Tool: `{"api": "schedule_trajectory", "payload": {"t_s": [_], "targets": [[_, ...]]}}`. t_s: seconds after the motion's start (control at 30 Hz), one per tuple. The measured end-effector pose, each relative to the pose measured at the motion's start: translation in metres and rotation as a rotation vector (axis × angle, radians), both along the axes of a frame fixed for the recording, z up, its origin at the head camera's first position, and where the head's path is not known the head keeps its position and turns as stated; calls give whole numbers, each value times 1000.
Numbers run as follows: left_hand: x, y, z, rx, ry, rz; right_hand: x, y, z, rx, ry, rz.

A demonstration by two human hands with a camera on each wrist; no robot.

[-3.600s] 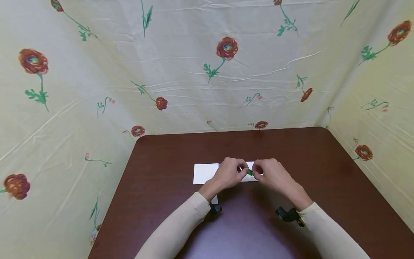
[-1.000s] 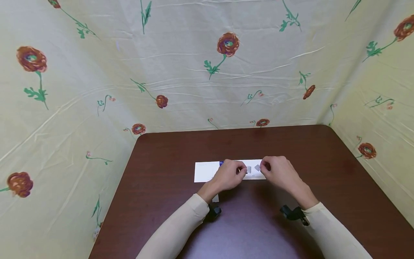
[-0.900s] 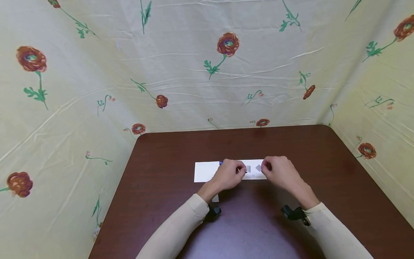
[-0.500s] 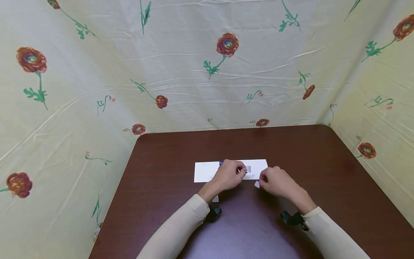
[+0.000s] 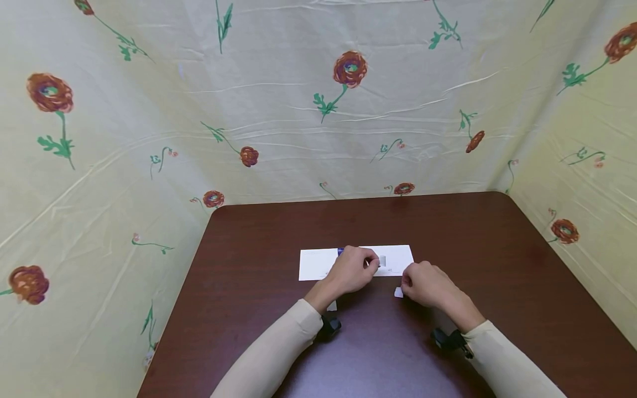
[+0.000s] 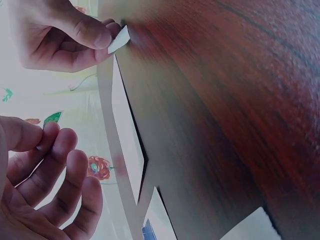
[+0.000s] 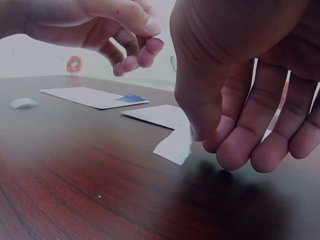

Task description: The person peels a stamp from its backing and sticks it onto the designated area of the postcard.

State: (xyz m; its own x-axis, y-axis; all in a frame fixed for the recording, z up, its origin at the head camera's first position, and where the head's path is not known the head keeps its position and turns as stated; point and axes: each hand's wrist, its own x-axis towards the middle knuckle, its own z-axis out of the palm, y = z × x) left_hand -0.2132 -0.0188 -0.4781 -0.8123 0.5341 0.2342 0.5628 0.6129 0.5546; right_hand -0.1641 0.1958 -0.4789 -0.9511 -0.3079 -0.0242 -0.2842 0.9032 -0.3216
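Note:
My left hand point(image 5: 350, 268) is raised over two white cards, thumb and index finger pinching a small green piece of paper point(image 6: 52, 118) with fine markings. In the head view only a pale grey square shows at those fingertips, overlapping the right card point(image 5: 400, 253). My right hand point(image 5: 429, 284) is low, just in front of that card's right end. Between thumb and fingers it pinches a small white piece of paper point(image 7: 174, 146) with a ragged edge, close over the table. The left card point(image 5: 316, 265) is partly behind my left hand and carries a blue patch point(image 7: 131, 98).
Another small white scrap point(image 7: 24, 103) lies on the dark brown table point(image 5: 368, 354) near my left wrist. A flowered cloth point(image 5: 278, 99) hangs around the table's back and sides. Dark wrist cameras sit under both wrists.
Earlier both hands met at the green piece, then parted, each with a small piece. My right hand has since carried its piece from over the right card down towards me. My left hand stays put.

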Motion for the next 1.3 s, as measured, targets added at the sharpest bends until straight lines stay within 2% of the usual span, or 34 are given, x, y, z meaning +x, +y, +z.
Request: {"api": "schedule_trajectory", "payload": {"t_s": [0.27, 0.67, 1.0, 1.3], "targets": [[0, 0, -1, -5, 11, -9, -2, -1, 5, -8, 70, -6], [2, 3, -3, -5, 14, -31, -4, -13, 19, -78, 255, 44], [4, 8, 0, -9, -2, -49, -5, -19, 23, -139, 288, 48], [5, 9, 2, 15, -15, -58, -6, -20, 24, -153, 296, 48]]}}
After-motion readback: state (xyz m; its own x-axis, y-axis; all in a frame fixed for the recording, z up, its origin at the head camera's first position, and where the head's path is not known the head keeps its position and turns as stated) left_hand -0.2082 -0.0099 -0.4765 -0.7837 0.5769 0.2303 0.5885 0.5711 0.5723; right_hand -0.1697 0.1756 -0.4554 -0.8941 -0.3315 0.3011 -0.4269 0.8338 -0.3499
